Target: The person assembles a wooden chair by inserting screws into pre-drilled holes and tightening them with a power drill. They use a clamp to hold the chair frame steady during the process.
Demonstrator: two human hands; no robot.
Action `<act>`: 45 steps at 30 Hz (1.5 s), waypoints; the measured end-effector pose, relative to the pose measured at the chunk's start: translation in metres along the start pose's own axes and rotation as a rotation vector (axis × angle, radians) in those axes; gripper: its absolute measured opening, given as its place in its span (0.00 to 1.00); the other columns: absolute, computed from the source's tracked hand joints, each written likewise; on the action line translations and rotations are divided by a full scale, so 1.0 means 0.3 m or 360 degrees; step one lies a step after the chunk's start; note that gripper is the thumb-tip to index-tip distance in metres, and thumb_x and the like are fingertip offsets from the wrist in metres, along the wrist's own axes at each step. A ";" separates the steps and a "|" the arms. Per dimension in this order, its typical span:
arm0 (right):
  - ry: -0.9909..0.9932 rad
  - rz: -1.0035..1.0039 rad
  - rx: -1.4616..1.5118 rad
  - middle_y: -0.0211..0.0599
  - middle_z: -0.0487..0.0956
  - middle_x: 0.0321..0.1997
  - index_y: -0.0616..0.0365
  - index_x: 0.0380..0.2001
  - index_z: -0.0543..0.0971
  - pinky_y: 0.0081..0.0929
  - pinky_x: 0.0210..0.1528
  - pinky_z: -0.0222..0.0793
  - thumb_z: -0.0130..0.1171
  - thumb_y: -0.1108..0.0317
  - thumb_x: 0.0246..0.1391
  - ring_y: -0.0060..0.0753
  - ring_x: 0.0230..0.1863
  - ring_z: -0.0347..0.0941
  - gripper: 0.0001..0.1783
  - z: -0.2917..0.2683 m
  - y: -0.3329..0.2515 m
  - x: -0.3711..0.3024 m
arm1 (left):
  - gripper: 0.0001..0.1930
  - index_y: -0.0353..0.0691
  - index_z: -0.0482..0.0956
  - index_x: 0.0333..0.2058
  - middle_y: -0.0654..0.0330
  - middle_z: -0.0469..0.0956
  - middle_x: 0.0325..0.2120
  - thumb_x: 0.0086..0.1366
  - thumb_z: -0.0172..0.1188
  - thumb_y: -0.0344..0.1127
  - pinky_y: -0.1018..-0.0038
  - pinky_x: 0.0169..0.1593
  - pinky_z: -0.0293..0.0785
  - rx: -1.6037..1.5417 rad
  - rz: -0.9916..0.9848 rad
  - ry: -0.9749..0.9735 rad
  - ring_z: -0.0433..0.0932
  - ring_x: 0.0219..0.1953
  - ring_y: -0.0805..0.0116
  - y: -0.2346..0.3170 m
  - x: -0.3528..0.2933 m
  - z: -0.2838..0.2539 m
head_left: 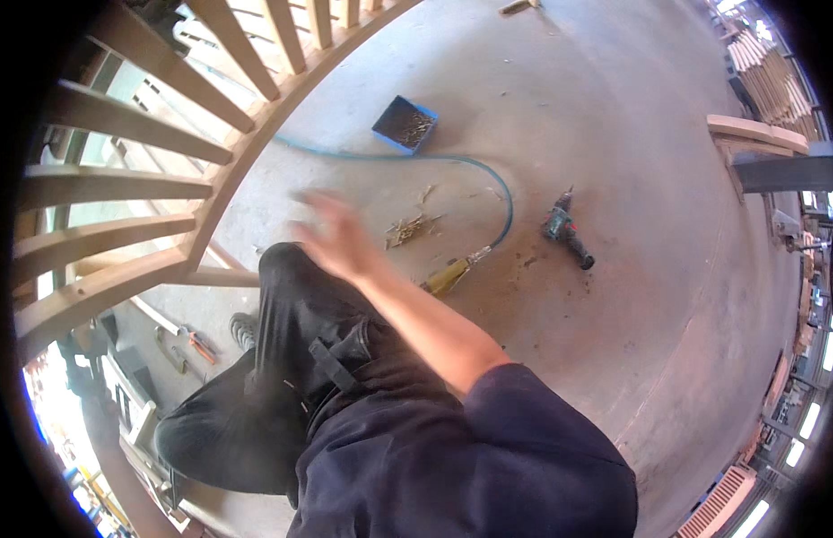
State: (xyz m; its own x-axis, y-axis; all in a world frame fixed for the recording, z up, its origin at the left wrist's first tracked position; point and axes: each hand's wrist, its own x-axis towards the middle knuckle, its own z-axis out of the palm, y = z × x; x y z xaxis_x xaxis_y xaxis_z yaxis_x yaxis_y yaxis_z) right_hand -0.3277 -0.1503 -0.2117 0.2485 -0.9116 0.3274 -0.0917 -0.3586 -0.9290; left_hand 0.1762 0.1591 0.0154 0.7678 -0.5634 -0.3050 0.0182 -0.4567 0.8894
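Observation:
My right hand (337,240) is in the air above my bent knee, its fingers spread and smeared by motion, with nothing seen in it. To its left stands a curved wooden frame with slats (221,188). At the far left edge my left hand (95,399) is dim and blurred beside the frame's lower end; its fingers and anything in them cannot be made out. A loose pile of small, thin tan pieces (411,231) lies on the floor beyond my right hand. Near it rests a yellow air tool (447,277) joined to a teal hose (477,162), partly hidden by my forearm.
A blue box (418,134) holding small thin pieces sits farther off. A cordless drill (560,224) lies on the concrete floor at right. Orange-handled pliers (202,348) lie left of my shoe (243,330). A curved wooden piece (759,133) rests on a dark support at far right.

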 end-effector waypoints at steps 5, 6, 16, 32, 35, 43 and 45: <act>0.0349 0.0631 -0.1502 0.52 0.82 0.41 0.62 0.46 0.81 0.49 0.46 0.73 0.67 0.66 0.48 0.58 0.44 0.78 0.21 -0.728 0.513 -0.540 | 0.15 0.44 0.75 0.51 0.69 0.74 0.28 0.74 0.54 0.46 0.88 0.18 0.61 0.0101 0.0047 0.0276 0.66 0.19 0.85 -0.042 0.064 -0.022; 0.0281 0.0749 -0.1839 0.53 0.81 0.43 0.62 0.45 0.81 0.50 0.49 0.72 0.65 0.68 0.49 0.59 0.46 0.76 0.19 -0.878 0.534 -0.578 | 0.15 0.43 0.75 0.51 0.69 0.74 0.28 0.74 0.54 0.45 0.88 0.18 0.61 0.0099 0.0044 0.0291 0.66 0.18 0.85 -0.027 0.048 0.004; -0.0596 0.0146 -0.1731 0.42 0.78 0.50 0.55 0.48 0.77 0.45 0.59 0.68 0.64 0.71 0.43 0.49 0.55 0.72 0.23 -0.821 0.583 -0.660 | 0.14 0.42 0.78 0.49 0.69 0.74 0.24 0.74 0.51 0.43 0.87 0.15 0.57 0.0165 0.0046 0.0347 0.64 0.15 0.86 0.018 0.025 0.041; -0.1573 0.0666 -0.1331 0.45 0.81 0.48 0.55 0.49 0.78 0.48 0.53 0.72 0.72 0.51 0.46 0.56 0.51 0.76 0.29 -0.541 0.447 -0.466 | 0.11 0.43 0.79 0.37 0.71 0.67 0.14 0.73 0.51 0.41 0.80 0.12 0.51 0.0274 -0.0008 0.0439 0.60 0.10 0.82 0.036 -0.080 0.152; -0.1226 0.0663 -0.1096 0.44 0.82 0.42 0.60 0.50 0.75 0.42 0.46 0.75 0.70 0.53 0.51 0.50 0.41 0.80 0.29 -0.533 0.338 -0.364 | 0.10 0.47 0.75 0.29 0.72 0.65 0.13 0.71 0.54 0.41 0.79 0.12 0.50 0.0281 0.0017 0.0452 0.61 0.10 0.80 0.082 -0.131 0.275; -0.1416 0.0959 0.1232 0.40 0.78 0.39 0.63 0.55 0.70 0.37 0.44 0.80 0.64 0.59 0.61 0.31 0.35 0.79 0.26 -0.200 -0.259 0.080 | 0.20 0.31 0.77 0.49 0.57 0.78 0.41 0.74 0.51 0.45 0.68 0.49 0.69 0.0381 0.0667 0.0858 0.74 0.41 0.67 0.099 -0.186 0.278; -0.1342 0.1044 0.1607 0.41 0.76 0.40 0.63 0.57 0.68 0.40 0.44 0.80 0.63 0.59 0.62 0.31 0.35 0.78 0.27 -0.085 -0.375 0.090 | 0.28 0.26 0.71 0.56 0.50 0.76 0.50 0.76 0.48 0.50 0.62 0.59 0.67 0.0279 0.1122 0.1298 0.73 0.51 0.59 0.122 -0.182 0.310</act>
State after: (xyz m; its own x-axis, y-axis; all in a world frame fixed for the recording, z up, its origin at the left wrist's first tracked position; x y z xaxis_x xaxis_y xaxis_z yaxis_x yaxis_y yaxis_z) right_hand -0.3352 -0.1397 -0.0941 0.9383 -0.3409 -0.0575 0.2023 0.6763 -0.7083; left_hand 0.0753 0.1092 0.0329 0.7645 -0.1405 0.6291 -0.6342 -0.3385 0.6951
